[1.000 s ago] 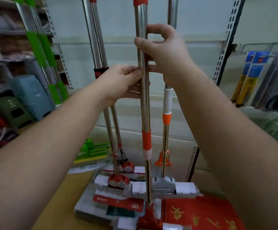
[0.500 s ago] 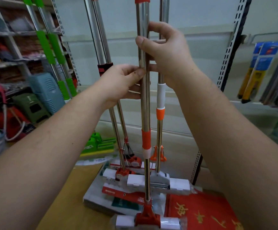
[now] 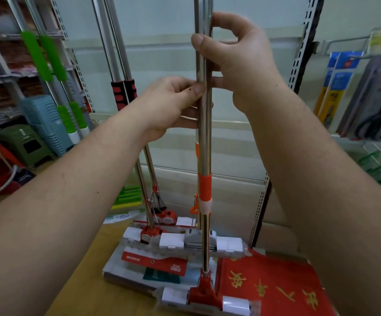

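Item handled: sponge mop (image 3: 204,144), steel pole upright, in front of the shelving back panel.
Mop head (image 3: 205,297): red clamp with wrapped white sponge, low at the near edge of the wooden surface (image 3: 87,281), just beside a red packet (image 3: 271,290). Contact with the surface could not be confirmed.
Right hand (image 3: 237,58): upper grip. The thumb lay across the front and the fingers (image 3: 228,21) were curled round the pole.
Left hand (image 3: 171,103): lower grip, just beneath the right, pinching the pole between the thumb in front and the fingers behind.
Collar (image 3: 205,190): orange and white sleeve, well below both hands.
Neighbouring stock: red-grip mops (image 3: 123,92) and green-grip mops (image 3: 46,55) leaned to the left. A grey-headed mop (image 3: 199,241) stood directly behind the held one.
Step in hand: judged to be positioning the mop upright at the display, with both hands steering.
Next move: calls for a vertical pole, firm grips, and a head kept clear of the packaged heads behind and the red packet.
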The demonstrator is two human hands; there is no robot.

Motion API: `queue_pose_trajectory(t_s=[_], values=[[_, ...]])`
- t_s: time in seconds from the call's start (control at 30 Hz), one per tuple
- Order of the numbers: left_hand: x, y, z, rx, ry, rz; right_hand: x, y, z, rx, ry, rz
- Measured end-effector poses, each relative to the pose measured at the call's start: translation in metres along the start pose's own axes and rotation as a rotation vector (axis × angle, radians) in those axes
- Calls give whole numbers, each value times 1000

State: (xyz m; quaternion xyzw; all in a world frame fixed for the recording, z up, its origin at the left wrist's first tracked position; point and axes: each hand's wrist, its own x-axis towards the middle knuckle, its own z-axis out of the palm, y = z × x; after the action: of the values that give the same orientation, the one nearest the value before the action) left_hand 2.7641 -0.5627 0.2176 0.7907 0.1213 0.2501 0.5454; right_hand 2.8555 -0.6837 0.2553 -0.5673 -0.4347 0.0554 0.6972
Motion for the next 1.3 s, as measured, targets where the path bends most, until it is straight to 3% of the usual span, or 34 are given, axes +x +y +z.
queue_pose_trajectory(t_s=[0.57,1.3], values=[[26,-1,44,-140,-74,-22,10,8,-38,-1,71,32],[47,16,32,-141,-62,5,47,8,-33,40,82,-12]])
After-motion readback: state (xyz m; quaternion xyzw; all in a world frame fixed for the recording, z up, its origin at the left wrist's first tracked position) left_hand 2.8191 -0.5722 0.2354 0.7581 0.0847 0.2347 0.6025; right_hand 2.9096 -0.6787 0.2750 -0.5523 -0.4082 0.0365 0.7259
